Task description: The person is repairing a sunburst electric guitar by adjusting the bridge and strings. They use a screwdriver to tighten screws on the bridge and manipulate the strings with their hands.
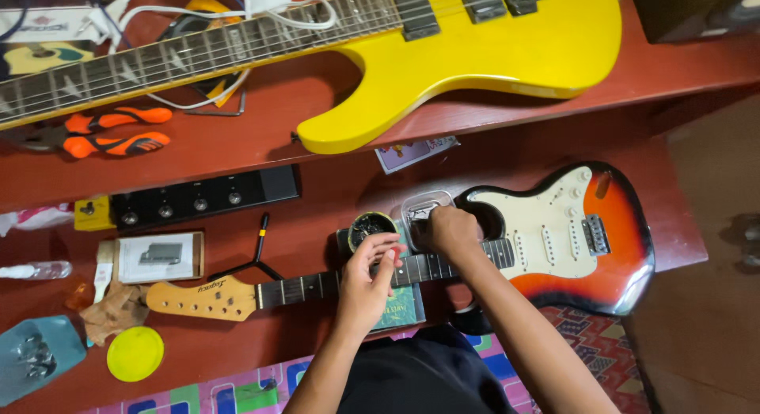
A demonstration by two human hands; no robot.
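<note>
Hands on sunburst guitar (602,248) neck, left hand (366,281) pinching fretboard, right hand (453,230) closed over clear container (421,208), round tin (370,224) beside

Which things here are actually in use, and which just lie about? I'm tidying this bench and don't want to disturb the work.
In use:
left hand on the sunburst guitar neck
right hand at the clear plastic box
small round tin beside the hands

Lying about:
yellow guitar
orange-handled pliers
black pedal board
yellow disc
</note>
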